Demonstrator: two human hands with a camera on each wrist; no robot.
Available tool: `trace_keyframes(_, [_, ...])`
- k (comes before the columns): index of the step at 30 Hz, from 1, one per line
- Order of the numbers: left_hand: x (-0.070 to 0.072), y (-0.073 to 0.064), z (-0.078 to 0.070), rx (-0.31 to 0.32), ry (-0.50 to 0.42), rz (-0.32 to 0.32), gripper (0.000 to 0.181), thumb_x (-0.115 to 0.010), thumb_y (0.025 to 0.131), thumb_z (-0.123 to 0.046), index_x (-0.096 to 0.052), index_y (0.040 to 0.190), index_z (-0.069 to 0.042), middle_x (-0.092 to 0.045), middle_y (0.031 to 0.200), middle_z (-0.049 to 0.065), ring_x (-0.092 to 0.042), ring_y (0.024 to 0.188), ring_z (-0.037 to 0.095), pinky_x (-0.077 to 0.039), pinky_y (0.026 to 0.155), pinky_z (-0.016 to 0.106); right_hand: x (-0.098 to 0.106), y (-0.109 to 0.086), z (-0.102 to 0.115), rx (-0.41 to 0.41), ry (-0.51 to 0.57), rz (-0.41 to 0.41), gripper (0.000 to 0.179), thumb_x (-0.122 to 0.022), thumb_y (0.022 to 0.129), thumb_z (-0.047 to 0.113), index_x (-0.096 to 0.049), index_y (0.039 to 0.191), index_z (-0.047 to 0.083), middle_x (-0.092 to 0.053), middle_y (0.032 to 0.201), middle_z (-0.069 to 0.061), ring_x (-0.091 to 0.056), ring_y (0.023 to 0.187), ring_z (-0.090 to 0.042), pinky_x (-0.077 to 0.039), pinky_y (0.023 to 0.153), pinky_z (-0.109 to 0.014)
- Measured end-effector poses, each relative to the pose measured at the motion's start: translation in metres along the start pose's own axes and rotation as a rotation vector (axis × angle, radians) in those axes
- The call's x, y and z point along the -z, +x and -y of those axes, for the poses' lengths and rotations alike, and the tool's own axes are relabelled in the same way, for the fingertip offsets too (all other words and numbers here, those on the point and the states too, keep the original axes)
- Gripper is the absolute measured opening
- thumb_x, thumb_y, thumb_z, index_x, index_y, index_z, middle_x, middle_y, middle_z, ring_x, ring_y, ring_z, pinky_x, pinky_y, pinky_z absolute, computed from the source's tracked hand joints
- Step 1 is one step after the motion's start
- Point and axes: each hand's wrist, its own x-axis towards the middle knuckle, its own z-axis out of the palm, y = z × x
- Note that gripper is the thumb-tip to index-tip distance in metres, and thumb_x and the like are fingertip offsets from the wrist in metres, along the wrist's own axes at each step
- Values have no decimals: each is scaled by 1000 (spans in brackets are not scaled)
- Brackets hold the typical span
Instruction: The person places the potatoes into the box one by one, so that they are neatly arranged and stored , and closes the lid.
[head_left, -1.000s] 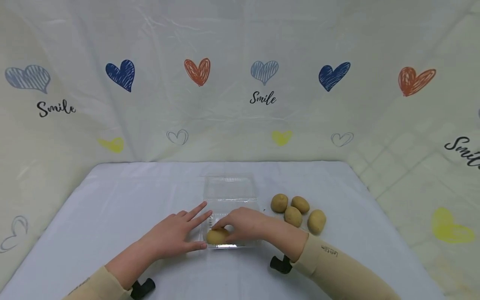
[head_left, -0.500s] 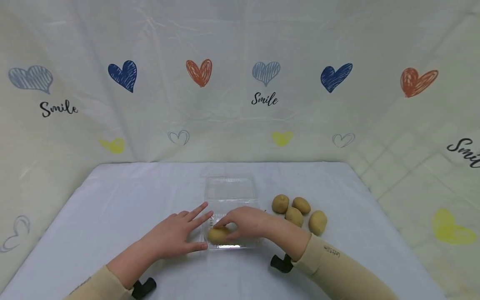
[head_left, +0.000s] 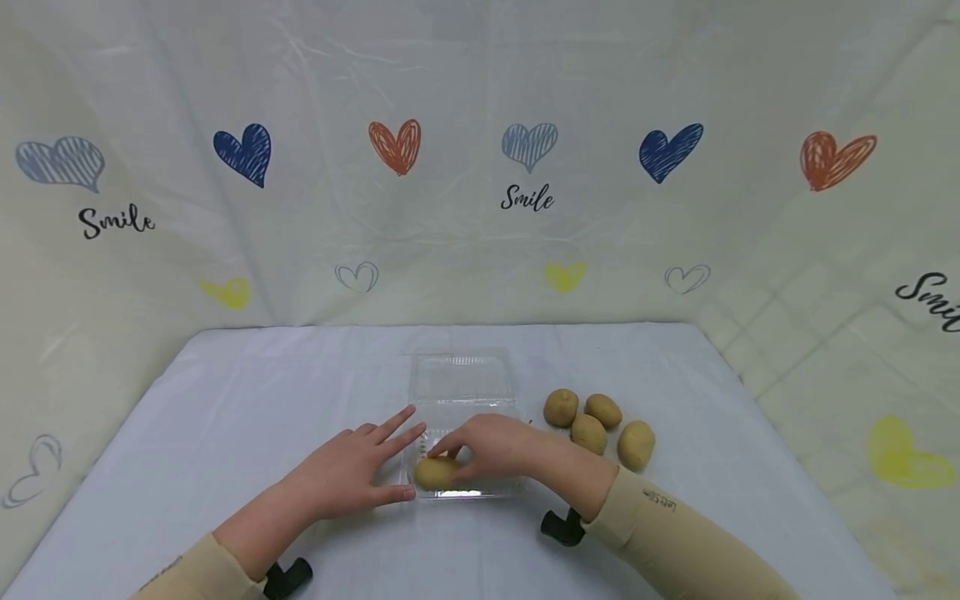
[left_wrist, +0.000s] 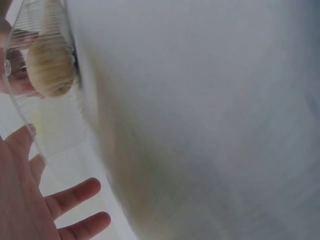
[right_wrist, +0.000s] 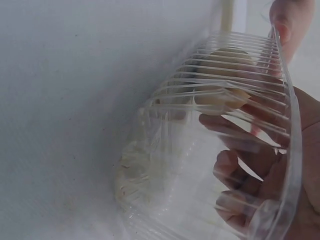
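A clear plastic clamshell container point(head_left: 461, 379) lies with its lid laid back on the white table. Inside its base, at the left end, sits a potato point(head_left: 433, 473). My right hand point(head_left: 483, 450) reaches in over the rim, thumb and fingers pinching that potato. Through the ribbed wall the potato point(right_wrist: 225, 80) shows in the right wrist view, with the right fingers beside it. At the container's left side my left hand point(head_left: 352, 471) is spread, fingertips right at the rim. In the left wrist view the left hand point(left_wrist: 30, 195) has its fingers extended, and the potato point(left_wrist: 50, 65) shows through the plastic.
Several loose potatoes, one of them a rounder potato point(head_left: 560, 408) and another at the near right, a potato point(head_left: 636, 445), lie right of the container. Behind the table point(head_left: 285, 367) hangs a pale curtain point(head_left: 450, 217) printed with hearts.
Both hands stay nearly in place. The potato in the right hand has shifted only very slightly inside the container.
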Motion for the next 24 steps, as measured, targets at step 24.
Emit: trace_keyframes(24, [0, -1, 0, -10, 21, -8, 85, -53, 86, -75, -28, 157, -35, -11, 166, -9, -51, 127, 28, -44, 99, 56, 2, 0, -7, 11, 63, 54, 44, -74, 89, 40, -64, 132, 34, -67, 105, 19, -60, 99, -2, -49, 90, -29])
